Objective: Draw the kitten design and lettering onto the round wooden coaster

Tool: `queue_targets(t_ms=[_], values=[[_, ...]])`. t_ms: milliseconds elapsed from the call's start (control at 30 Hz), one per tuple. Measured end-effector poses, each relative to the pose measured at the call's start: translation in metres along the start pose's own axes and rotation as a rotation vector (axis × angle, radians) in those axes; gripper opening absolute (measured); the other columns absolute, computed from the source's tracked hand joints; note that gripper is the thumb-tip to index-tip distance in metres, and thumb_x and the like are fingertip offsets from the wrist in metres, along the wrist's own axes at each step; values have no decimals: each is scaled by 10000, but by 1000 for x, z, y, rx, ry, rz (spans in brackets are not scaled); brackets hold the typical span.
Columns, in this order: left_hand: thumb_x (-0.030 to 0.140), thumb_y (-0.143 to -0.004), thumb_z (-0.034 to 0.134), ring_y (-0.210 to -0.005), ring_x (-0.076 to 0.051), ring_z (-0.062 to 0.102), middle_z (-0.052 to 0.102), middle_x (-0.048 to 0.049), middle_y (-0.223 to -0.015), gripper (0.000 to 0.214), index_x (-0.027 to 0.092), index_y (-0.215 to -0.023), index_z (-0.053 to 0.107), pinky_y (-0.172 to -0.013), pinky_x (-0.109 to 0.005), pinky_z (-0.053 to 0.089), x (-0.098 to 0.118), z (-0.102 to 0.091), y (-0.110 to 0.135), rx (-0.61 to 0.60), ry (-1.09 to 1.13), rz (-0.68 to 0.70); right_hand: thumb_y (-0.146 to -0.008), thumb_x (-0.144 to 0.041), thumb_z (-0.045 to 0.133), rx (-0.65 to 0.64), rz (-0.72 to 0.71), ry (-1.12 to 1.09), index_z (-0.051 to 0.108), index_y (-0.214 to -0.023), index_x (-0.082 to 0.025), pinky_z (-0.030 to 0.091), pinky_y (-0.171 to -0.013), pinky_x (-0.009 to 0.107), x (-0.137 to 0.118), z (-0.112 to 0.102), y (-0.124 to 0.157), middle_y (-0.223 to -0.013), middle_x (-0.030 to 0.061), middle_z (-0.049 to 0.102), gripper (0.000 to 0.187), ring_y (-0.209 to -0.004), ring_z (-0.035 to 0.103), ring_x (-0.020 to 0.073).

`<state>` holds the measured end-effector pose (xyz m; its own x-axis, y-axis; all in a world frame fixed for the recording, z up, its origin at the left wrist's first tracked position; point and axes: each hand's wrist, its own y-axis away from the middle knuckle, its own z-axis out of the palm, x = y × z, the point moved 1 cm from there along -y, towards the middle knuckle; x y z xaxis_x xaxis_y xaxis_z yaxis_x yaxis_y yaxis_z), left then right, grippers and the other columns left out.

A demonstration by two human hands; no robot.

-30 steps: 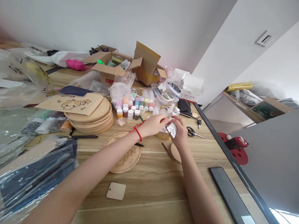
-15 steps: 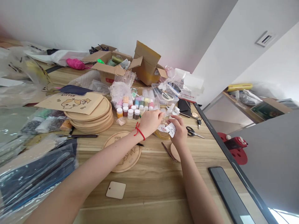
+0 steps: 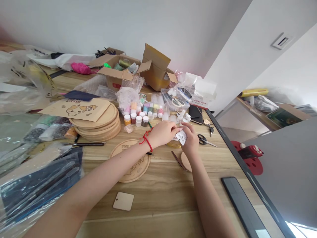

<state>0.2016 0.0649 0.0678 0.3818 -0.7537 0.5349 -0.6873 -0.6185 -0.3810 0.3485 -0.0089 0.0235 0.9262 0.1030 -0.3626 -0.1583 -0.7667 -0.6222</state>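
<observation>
My right hand (image 3: 190,140) is closed around a small white piece with printed text (image 3: 181,137), perhaps a label or packet. My left hand (image 3: 163,133), a red cord bracelet on its wrist, has its fingers pinched together at that piece's left edge; what they grip is hidden. Just below the hands lies a golden coil (image 3: 174,144), partly covered by them. Near my right wrist are a small wooden disc (image 3: 185,162) and dark tweezers (image 3: 178,161). Under my left forearm rests a round wooden board (image 3: 135,173) with an engraved drawing.
Several paint jars (image 3: 138,121) stand behind my hands. Black scissors (image 3: 205,140) lie to the right, a phone (image 3: 244,206) at the front right. A stack of round boards (image 3: 96,129) is on the left, with open cardboard boxes (image 3: 116,71) behind. A wooden tag (image 3: 123,201) lies in front.
My left hand has come down and right, its fingers now meeting the white printed piece. My right hand has stayed nearly in place.
</observation>
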Motion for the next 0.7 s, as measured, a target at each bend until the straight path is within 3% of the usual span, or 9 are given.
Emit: queue_targets(t_ms=[133, 300, 500, 700], values=[[259, -963, 503, -797, -193, 595, 646, -42, -764, 293, 172, -701, 598, -703, -300, 422, 2, -1, 0, 2, -55, 25, -855, -221, 548, 22, -16, -29, 647, -1001, -218, 514, -849, 379, 2, 1, 0, -1205, 125, 629, 177, -1054, 632, 264], [234, -989, 426, -872, -224, 607, 666, -84, -813, 327, 152, -744, 626, -806, -339, 438, 3, 3, 0, 58, -102, -22, -891, -269, 534, 22, -6, -5, 665, -988, -223, 518, -785, 354, 0, 1, -1, -1199, 120, 634, 170, -1015, 650, 260], [261, -990, 431, -824, -219, 620, 697, -92, -832, 331, 152, -765, 649, -754, -330, 451, -10, 6, -3, 148, -58, -157, -903, -273, 529, 8, 4, 7, 671, -993, -230, 508, -731, 326, -1, 1, 0, -1217, 107, 635, 174, -1001, 659, 249], [269, -962, 513, -783, -183, 639, 729, -56, -878, 230, 156, -857, 684, -730, -297, 458, -17, 4, 0, 123, 76, -164, -890, -241, 532, -2, 9, 13, 671, -1012, -225, 511, -758, 345, -1, 0, 0, -1226, 111, 629, 186, -1014, 655, 261]])
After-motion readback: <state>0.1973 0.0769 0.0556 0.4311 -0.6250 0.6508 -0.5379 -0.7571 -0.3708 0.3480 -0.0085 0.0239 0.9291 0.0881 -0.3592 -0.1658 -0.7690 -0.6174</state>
